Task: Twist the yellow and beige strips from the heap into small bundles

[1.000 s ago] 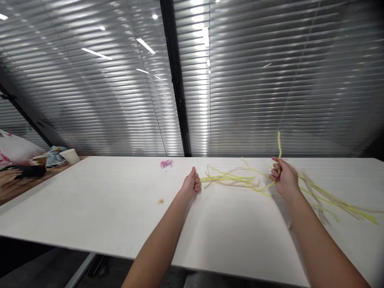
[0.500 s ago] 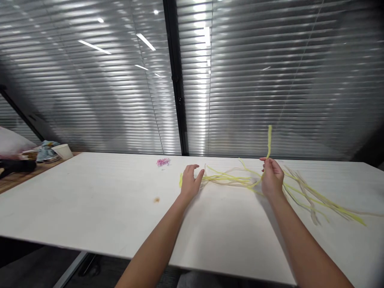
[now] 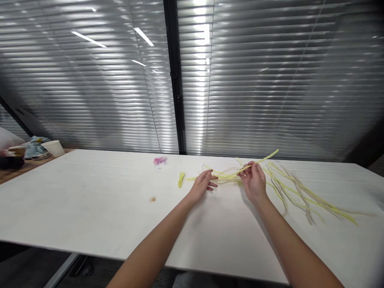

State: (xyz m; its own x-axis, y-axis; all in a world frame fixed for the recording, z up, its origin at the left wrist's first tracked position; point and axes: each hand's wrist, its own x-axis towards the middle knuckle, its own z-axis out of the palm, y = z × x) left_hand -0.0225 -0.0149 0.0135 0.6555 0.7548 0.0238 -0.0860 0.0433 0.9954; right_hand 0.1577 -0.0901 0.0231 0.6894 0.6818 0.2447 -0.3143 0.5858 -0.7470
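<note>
My right hand (image 3: 254, 183) pinches a yellow yarn strand (image 3: 270, 155), whose free end points up and to the right. My left hand (image 3: 204, 186) is just left of it, fingers apart, over the yarn on the table; whether it touches the yarn I cannot tell. Yellow and beige strands (image 3: 229, 182) stretch between my two hands, partly hidden by them. More loose yellow and beige strands (image 3: 318, 198) fan out to the right. Left of my left hand lies a small yellow yarn bundle (image 3: 181, 179).
The white table (image 3: 90, 200) backs onto glass with blinds (image 3: 255, 80). A pink-purple scribble-like patch (image 3: 160, 160) and a brown spot (image 3: 153, 199) are on the tabletop. At the far left, a white cup (image 3: 54, 148) and a blue crumpled cloth (image 3: 36, 147) rest on a wooden surface.
My right hand has moved left with the strand, which now slants instead of standing upright. My left hand has shifted right, uncovering the small yellow bundle.
</note>
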